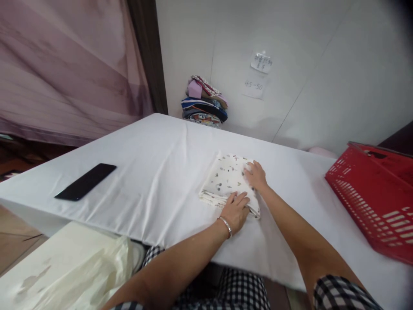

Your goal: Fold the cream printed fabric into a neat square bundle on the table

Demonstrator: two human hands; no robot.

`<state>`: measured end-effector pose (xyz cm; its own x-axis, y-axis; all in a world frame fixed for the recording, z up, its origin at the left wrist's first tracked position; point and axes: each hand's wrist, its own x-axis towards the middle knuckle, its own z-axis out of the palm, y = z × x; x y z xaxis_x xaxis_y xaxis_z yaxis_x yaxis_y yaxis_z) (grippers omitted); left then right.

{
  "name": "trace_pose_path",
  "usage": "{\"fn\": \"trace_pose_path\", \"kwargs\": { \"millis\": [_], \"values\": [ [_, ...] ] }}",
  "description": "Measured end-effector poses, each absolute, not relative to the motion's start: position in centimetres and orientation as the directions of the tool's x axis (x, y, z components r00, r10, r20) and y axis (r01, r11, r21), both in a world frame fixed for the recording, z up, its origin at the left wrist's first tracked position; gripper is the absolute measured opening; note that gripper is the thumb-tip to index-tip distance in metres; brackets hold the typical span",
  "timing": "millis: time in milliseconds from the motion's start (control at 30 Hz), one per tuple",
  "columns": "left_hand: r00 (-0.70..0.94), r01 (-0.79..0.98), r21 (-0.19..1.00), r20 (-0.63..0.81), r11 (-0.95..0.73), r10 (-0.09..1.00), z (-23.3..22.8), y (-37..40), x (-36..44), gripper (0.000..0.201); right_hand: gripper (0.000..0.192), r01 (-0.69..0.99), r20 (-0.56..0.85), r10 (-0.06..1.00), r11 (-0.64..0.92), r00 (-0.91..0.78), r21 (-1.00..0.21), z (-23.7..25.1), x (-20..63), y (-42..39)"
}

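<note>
A broad counter (155,172) draped in white cloth fills the room's middle. A red basket (374,193) sits at its right end, and a stack of folded cloths (204,102) rests at the far edge against the wall. A dark phone (86,181) lies well apart to the left. Near the middle lies a patterned white cloth (226,176), already folded into a compact square, so the folding looks nearly finished. The left hand (235,211) lies flat on its near edge, the right hand (256,175) on its right side; neither grip closes on anything. Of the two paper notes (258,75) on the wall, the lower reads "45-50"; the upper is illegible.
</note>
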<state>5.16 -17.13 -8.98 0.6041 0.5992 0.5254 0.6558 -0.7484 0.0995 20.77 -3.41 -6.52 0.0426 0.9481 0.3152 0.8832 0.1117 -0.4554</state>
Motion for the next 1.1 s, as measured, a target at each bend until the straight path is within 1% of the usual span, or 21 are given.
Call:
{"fn": "trace_pose_path", "kwargs": {
  "millis": [33, 67, 100, 133, 167, 233, 333, 400, 433, 500, 600, 633, 700, 767, 800, 867, 967, 1033, 1100],
  "values": [
    [0.601, 0.658, 0.096, 0.531, -0.747, 0.597, -8.9, -17.1, 5.2, 0.02, 0.038, 0.856, 0.326, 0.945, 0.193, -0.03, -0.479, -6.5, 20.3, -5.2],
    [0.6, 0.659, 0.094, 0.532, -0.746, 0.597, -8.8, -17.2, 5.3, 0.022, 0.035, 0.809, 0.302, 0.947, 0.262, -0.11, -0.526, -6.4, 19.9, -6.9],
    [0.601, 0.66, 0.095, 0.528, -0.745, 0.6, -8.7, -17.2, 5.3, 0.023, 0.033, 0.752, 0.26, 0.949, 0.303, -0.18, -0.585, -6.3, 19.6, -8.5],
    [0.603, 0.66, 0.099, 0.521, -0.745, 0.604, -8.6, -17.3, 5.4, 0.024, 0.033, 0.698, 0.214, 0.95, 0.312, -0.227, -0.644, -6.3, 19.4, -10.0],
    [0.607, 0.659, 0.105, 0.511, -0.745, 0.609, -8.4, -17.4, 5.3, 0.025, 0.033, 0.655, 0.178, 0.953, 0.299, -0.247, -0.694, -6.2, 19.2, -11.2],
    [0.61, 0.661, 0.111, 0.496, -0.742, 0.618, -8.2, -17.6, 5.0, 0.026, 0.033, 0.609, 0.158, 0.963, 0.26, -0.217, -0.75, -6.0, 19.2, -12.8],
    [0.589, 0.681, 0.123, 0.492, -0.721, 0.641, -7.8, -18.0, 3.4, 0.025, 0.032, 0.591, 0.189, 0.967, 0.255, -0.172, -0.765, -5.9, 19.2, -14.1],
    [0.572, 0.692, 0.147, 0.487, -0.707, 0.66, -7.6, -18.1, 1.5, 0.022, 0.033, 0.621, 0.211, 0.957, 0.289, -0.197, -0.729, -5.9, 19.0, -15.1],
    [0.554, 0.702, 0.168, 0.482, -0.692, 0.679, -7.6, -18.0, 0.4, 0.021, 0.034, 0.645, 0.235, 0.946, 0.325, -0.224, -0.692, -6.0, 19.0, -15.6],
    [0.474, 0.75, 0.229, 0.467, -0.62, 0.746, -7.7, -17.8, -2.2, 0.02, 0.034, 0.698, 0.306, 0.9, 0.434, -0.31, -0.57, -6.3, 18.8, -16.9],
    [0.27, 0.822, 0.358, 0.442, -0.444, 0.855, -8.0, -17.2, -5.9, 0.018, 0.035, 0.744, 0.397, 0.804, 0.576, -0.443, -0.339, -7.2, 18.7, -18.4],
    [0.177, 0.828, 0.419, 0.434, -0.372, 0.883, -8.1, -17.1, -6.9, 0.017, 0.037, 0.754, 0.41, 0.785, 0.593, -0.464, -0.282, -7.5, 18.7, -18.7],
    [-0.012, 0.789, 0.566, 0.402, -0.238, 0.916, -8.3, -16.9, -8.3, 0.014, 0.037, 0.772, 0.429, 0.769, 0.597, -0.474, -0.216, -8.0, 18.6, -18.9],
    [-0.161, 0.707, 0.692, 0.353, -0.142, 0.922, -8.2, -17.0, -8.8, 0.013, 0.037, 0.782, 0.443, 0.762, 0.594, -0.472, -0.189, -8.3, 18.6, -18.7],
    [-0.208, 0.668, 0.736, 0.331, -0.114, 0.92, -8.1, -17.1, -8.8, 0.013, 0.037, 0.783, 0.446, 0.759, 0.595, -0.474, -0.181, -8.4, 18.6, -18.6],
    [-0.259, 0.613, 0.786, 0.3, -0.084, 0.918, -7.8, -17.3, -8.4, 0.018, 0.037, 0.784, 0.451, 0.756, 0.596, -0.474, -0.174, -8.5, 18.6, -18.4],
    [-0.27, 0.591, 0.804, 0.267, -0.059, 0.925, -7.0, -17.2, -7.5, 0.026, 0.037, 0.781, 0.466, 0.749, 0.6, -0.471, -0.174, -8.7, 18.6, -18.3],
    [-0.259, 0.619, 0.785, 0.242, -0.032, 0.935, -6.4, -16.8, -6.8, 0.03, 0.036, 0.775, 0.475, 0.743, 0.607, -0.472, -0.178, -8.8, 18.6, -18.3],
    [-0.236, 0.671, 0.741, 0.221, -0.006, 0.946, -5.8, -16.3, -6.3, 0.032, 0.036, 0.771, 0.477, 0.741, 0.61, -0.473, -0.183, -8.8, 18.6, -18.3]
  ]
}}
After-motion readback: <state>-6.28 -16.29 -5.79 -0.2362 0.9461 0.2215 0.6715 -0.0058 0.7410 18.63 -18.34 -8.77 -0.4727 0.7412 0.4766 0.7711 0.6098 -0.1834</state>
